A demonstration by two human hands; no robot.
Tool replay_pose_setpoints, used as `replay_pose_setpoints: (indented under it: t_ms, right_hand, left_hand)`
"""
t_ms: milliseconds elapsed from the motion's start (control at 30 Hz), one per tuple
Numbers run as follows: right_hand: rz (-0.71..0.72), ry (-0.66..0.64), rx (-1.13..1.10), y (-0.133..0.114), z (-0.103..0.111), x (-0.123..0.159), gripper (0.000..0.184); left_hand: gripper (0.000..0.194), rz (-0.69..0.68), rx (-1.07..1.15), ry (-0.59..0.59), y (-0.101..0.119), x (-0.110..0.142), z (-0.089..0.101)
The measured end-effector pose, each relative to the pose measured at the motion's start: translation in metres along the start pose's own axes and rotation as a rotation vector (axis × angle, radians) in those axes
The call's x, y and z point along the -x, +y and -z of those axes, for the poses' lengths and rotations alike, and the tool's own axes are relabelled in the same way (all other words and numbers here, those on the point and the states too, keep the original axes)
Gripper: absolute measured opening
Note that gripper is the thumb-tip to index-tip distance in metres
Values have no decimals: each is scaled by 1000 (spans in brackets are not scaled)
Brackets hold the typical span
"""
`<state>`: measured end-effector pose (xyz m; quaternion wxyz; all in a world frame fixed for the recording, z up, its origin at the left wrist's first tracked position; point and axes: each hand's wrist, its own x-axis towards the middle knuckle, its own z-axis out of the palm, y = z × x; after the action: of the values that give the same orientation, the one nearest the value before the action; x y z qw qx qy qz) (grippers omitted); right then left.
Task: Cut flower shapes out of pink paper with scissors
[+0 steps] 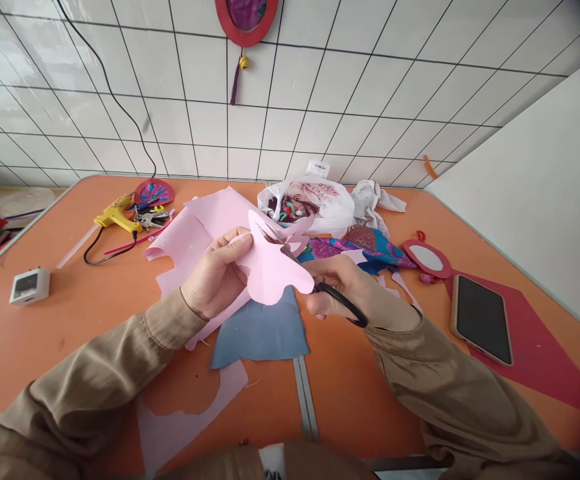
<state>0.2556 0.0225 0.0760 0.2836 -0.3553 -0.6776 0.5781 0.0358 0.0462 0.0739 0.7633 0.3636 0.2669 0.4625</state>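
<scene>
My left hand (217, 270) pinches a pink lobed cut-out (270, 270), holding it up above the orange table (45, 320). My right hand (343, 287) grips black-handled scissors (337, 299) whose blades run up behind the pink shape. Under the hands lie a blue fabric piece (263, 333) and larger pink sheets (200, 230). A pink sheet with a cut-out hole (180, 413) lies near the front edge.
A yellow glue gun (117, 215) with keys sits at back left, a small white device (30, 285) at left. A plastic bag (310, 203), colourful cloth (365, 245), a small red mirror (426, 258) and a phone (481, 319) on red paper lie right. A tiled wall stands behind.
</scene>
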Motion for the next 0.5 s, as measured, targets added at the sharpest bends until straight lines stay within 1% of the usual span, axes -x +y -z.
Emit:
replay_pose_setpoints:
  t_ms: [67, 267, 400, 500]
  right_hand:
    - [28, -11, 28, -1, -1, -1, 47]
    - [51, -7, 80, -4, -1, -1, 44]
    - [60, -35, 39, -7, -2, -1, 42]
    - [29, -45, 66, -8, -1, 0, 45]
  left_hand:
    - [20, 18, -16, 27, -1, 0, 0]
    - [26, 43, -16, 33, -1, 1, -1]
    - [27, 74, -75, 16, 1, -1, 2]
    - [29, 64, -127, 1, 3, -3, 5]
